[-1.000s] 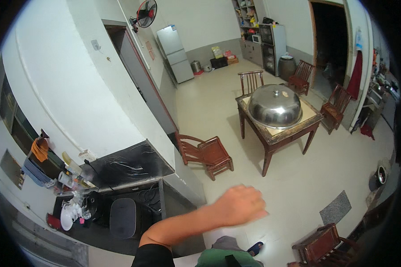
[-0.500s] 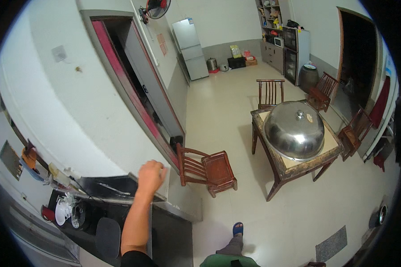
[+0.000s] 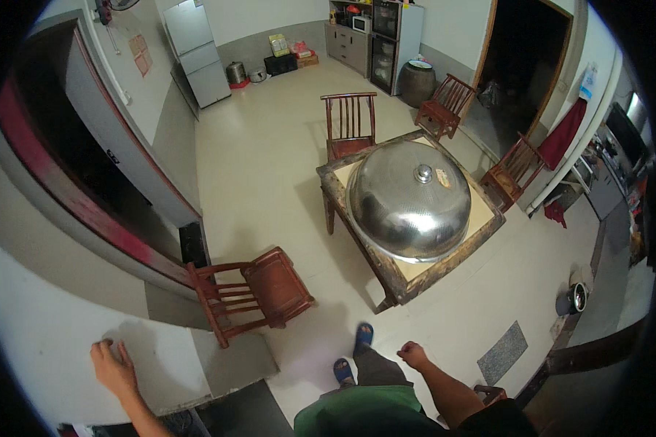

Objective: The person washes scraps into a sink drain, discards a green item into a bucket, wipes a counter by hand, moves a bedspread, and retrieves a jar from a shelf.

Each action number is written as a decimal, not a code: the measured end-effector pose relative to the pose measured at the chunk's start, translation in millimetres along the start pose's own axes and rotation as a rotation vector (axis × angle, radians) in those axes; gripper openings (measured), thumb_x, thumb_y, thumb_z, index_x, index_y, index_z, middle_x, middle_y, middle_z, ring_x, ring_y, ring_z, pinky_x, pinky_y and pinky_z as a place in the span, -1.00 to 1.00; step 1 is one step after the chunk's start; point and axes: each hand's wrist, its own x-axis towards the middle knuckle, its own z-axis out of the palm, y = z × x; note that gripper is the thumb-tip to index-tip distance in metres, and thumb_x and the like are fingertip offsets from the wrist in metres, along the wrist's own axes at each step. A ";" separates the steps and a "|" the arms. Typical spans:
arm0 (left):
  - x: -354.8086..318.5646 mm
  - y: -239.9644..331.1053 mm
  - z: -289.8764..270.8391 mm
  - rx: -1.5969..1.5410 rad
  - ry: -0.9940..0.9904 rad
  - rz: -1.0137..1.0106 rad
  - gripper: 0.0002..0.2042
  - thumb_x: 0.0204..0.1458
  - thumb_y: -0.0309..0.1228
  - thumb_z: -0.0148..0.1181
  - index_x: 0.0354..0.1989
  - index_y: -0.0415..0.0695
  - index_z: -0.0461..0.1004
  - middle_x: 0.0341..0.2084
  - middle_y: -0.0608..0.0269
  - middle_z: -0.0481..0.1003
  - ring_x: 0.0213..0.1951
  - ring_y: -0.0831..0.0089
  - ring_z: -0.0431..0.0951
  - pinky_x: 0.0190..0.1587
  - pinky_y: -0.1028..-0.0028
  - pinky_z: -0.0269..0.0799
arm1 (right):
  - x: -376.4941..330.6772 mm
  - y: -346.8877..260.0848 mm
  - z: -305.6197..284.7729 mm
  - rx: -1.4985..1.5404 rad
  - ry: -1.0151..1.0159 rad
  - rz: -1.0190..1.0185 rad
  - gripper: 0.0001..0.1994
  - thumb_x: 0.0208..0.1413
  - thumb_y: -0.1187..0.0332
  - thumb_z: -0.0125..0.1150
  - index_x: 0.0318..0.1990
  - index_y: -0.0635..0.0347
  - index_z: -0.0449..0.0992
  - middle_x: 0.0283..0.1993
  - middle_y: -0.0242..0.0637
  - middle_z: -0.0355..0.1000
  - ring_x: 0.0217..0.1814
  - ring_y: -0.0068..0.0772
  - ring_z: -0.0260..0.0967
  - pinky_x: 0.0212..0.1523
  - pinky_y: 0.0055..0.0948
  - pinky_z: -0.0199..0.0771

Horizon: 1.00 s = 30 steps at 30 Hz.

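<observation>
From up here I see my left hand (image 3: pixel 113 366) laid flat on the end of a pale wall (image 3: pixel 87 342) at the near left, fingers (image 3: pixel 102 348) stretched out and lying close together, palm down against the plaster, gripping nothing. That wall end runs as a broad band from the near left edge toward the right, where its corner steps down to a grey base; its long axis lies roughly left to right across the lower part of my view. My right hand (image 3: pixel 413 355) hangs at the near right, just beside my leg, curled into a loose fist with the fingers drawn in; it touches nothing that I can make out. Between the two hands my feet show in blue slippers (image 3: pixel 351 352) on the cream floor (image 3: pixel 270 167). Just past the wall corner stands a low red-brown wooden chair (image 3: pixel 251 291), its slatted back turned toward the wall and its seat facing right. Farther out, right of centre, a square wooden table (image 3: pixel 408 269) carries a large domed steel cover (image 3: pixel 410 200) with a small knob on top. A second wooden chair (image 3: pixel 348 127) stands at the table's far side, and two more sit to the right of it. A dark doorway with a red frame (image 3: pixel 80 211) fills the left side, and a pale refrigerator (image 3: pixel 197 51) stands against the far wall.
</observation>
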 end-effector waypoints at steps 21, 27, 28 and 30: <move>37.6 296.5 208.4 -0.508 -2.088 0.635 -0.70 -0.13 -0.22 0.08 -0.26 -0.14 0.39 -0.27 0.08 0.37 -0.21 0.20 0.35 -0.16 0.27 0.25 | 344.2 -335.3 -108.0 0.277 -0.106 -0.367 -0.80 -0.17 0.34 0.19 -0.55 0.24 0.32 -0.63 -0.38 0.26 -0.55 -0.59 0.22 -0.50 -0.55 0.26; 110.6 344.9 294.9 -0.590 -2.001 0.551 -0.71 -0.10 -0.22 0.01 -0.24 -0.13 0.37 -0.27 0.02 0.37 -0.21 0.15 0.35 -0.18 0.27 0.26 | 397.9 -421.2 -107.0 0.296 -0.222 -0.233 -0.79 -0.20 0.33 0.19 -0.55 0.24 0.29 -0.63 -0.34 0.24 -0.56 -0.54 0.20 -0.50 -0.50 0.25; 123.4 346.4 316.0 -0.599 -1.981 0.527 -0.71 -0.09 -0.22 0.00 -0.24 -0.13 0.37 -0.27 0.01 0.37 -0.21 0.14 0.35 -0.18 0.27 0.26 | 412.0 -424.5 -93.8 0.262 -0.251 -0.256 -0.76 -0.20 0.29 0.19 -0.52 0.26 0.30 -0.63 -0.31 0.25 -0.55 -0.48 0.24 -0.47 -0.43 0.28; 151.9 341.4 357.8 -0.605 -1.933 0.459 -0.71 -0.08 -0.22 -0.02 -0.23 -0.13 0.36 -0.27 -0.01 0.37 -0.21 0.13 0.35 -0.18 0.27 0.26 | 442.7 -451.0 -70.4 0.109 -0.304 -0.160 -0.69 -0.20 0.17 0.16 -0.52 0.27 0.34 -0.59 -0.18 0.30 -0.51 -0.33 0.30 -0.43 -0.35 0.30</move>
